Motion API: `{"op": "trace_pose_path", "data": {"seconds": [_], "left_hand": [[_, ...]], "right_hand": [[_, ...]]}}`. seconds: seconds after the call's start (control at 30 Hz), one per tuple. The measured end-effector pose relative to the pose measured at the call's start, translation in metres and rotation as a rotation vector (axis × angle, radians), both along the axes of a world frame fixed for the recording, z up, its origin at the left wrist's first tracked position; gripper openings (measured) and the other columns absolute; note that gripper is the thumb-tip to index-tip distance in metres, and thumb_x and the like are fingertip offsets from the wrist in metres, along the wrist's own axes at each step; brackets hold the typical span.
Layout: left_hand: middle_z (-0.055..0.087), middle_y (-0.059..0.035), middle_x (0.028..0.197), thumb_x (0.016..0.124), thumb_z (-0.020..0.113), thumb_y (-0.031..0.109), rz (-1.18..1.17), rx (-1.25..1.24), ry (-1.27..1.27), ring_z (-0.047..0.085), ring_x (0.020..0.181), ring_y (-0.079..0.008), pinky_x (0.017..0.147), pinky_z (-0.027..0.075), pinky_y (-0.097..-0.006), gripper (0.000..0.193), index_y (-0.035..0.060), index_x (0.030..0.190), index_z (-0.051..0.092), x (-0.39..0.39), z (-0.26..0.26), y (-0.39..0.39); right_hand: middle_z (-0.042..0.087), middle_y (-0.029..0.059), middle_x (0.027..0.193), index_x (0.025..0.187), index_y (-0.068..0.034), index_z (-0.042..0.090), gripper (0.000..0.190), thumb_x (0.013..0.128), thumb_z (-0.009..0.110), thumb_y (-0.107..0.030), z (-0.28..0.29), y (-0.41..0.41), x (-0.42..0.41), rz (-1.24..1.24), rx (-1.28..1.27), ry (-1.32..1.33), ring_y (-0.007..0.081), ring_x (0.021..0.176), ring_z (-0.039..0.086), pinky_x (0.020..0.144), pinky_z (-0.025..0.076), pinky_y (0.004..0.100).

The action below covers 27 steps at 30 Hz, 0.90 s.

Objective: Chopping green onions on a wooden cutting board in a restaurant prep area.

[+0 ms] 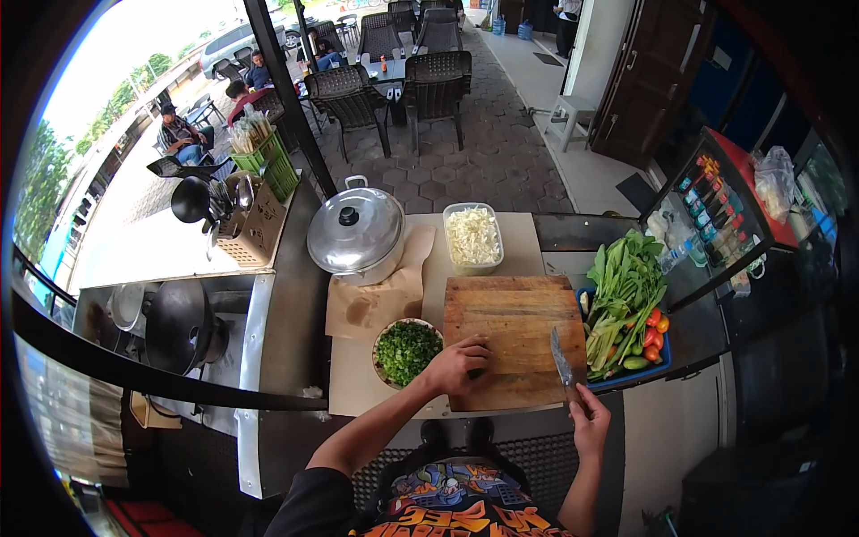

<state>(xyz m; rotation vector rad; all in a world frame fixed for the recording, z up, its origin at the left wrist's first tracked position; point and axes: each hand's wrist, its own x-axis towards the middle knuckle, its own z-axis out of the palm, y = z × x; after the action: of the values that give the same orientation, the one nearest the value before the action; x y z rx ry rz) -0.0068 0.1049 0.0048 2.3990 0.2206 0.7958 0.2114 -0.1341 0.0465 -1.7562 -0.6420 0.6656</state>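
A kitchen knife point(562, 359) with a wooden handle is in my right hand point(590, 419), at the near right corner of the wooden cutting board point(513, 329). Its blade points away from me over the board. My left hand point(462, 366) rests on the board's left part with fingers bent; whether anything is under them is hidden. Left of that hand stands a bowl of chopped green onions point(406, 352). Beyond the board, a plastic tub holds shredded cabbage point(473, 235). A blue tray point(634, 380) on the right carries leafy greens point(624, 295), tomatoes point(651, 342) and a cucumber point(635, 363).
A lidded aluminium pot point(356, 235) stands on brown paper point(376, 305) at the far left. A wok point(178, 325) sits on the stove. Utensils fill a plastic basket point(248, 231). At right is a glass display case point(711, 208). Several people sit beyond the counter among chairs point(436, 87).
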Motion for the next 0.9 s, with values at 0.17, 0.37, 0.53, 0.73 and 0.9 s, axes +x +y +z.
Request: {"op": "trace_pose_path", "data": {"seconds": [0.17,0.37,0.53,0.73,0.9], "left_hand": [[0.071,-0.0057,0.100,0.072,0.076,0.004,-0.053,-0.022,-0.006,0.063,0.110,-0.0308,0.099,0.052,-0.0407,0.017,0.0067,0.088,0.072,0.000,-0.006,0.008],[0.070,-0.0065,0.097,0.074,0.076,0.004,-0.055,-0.001,0.015,0.066,0.103,-0.0289,0.092,0.055,-0.0375,0.014,0.0035,0.086,0.070,-0.015,-0.016,0.021],[0.069,-0.0097,0.097,0.075,0.073,0.001,0.155,0.105,-0.114,0.066,0.101,-0.0309,0.085,0.057,-0.0380,0.014,0.0024,0.088,0.068,-0.053,-0.016,0.029],[0.068,-0.0107,0.097,0.075,0.074,0.001,0.412,0.147,-0.016,0.066,0.101,-0.0319,0.088,0.056,-0.0402,0.017,0.0034,0.091,0.068,-0.119,-0.070,0.039],[0.067,-0.0140,0.104,0.076,0.071,0.001,0.437,0.084,-0.051,0.064,0.104,-0.0359,0.094,0.052,-0.0441,0.024,0.0036,0.099,0.068,-0.119,-0.057,0.033]], "right_hand": [[0.066,0.0030,0.091,0.126,0.000,0.067,0.038,0.088,0.065,-0.003,0.002,0.002,-0.010,-0.034,-0.027,0.014,0.0078,0.076,0.057,0.069,0.047,0.0242],[0.066,0.0027,0.090,0.126,-0.001,0.067,0.038,0.088,0.064,-0.002,0.009,0.000,-0.019,-0.114,-0.045,-0.011,0.0081,0.076,0.056,0.069,0.047,0.0245],[0.066,0.0025,0.092,0.125,-0.001,0.067,0.038,0.088,0.063,0.003,0.013,-0.015,-0.020,-0.176,-0.092,-0.017,0.0075,0.077,0.056,0.071,0.047,0.0240],[0.065,0.0022,0.091,0.125,-0.001,0.067,0.037,0.088,0.064,0.003,0.024,-0.018,-0.022,-0.211,-0.091,-0.017,0.0079,0.075,0.056,0.069,0.047,0.0237],[0.065,0.0023,0.089,0.125,-0.001,0.067,0.038,0.088,0.064,0.003,0.021,-0.013,-0.019,-0.157,-0.059,-0.034,0.0078,0.073,0.056,0.066,0.047,0.0234]]}}
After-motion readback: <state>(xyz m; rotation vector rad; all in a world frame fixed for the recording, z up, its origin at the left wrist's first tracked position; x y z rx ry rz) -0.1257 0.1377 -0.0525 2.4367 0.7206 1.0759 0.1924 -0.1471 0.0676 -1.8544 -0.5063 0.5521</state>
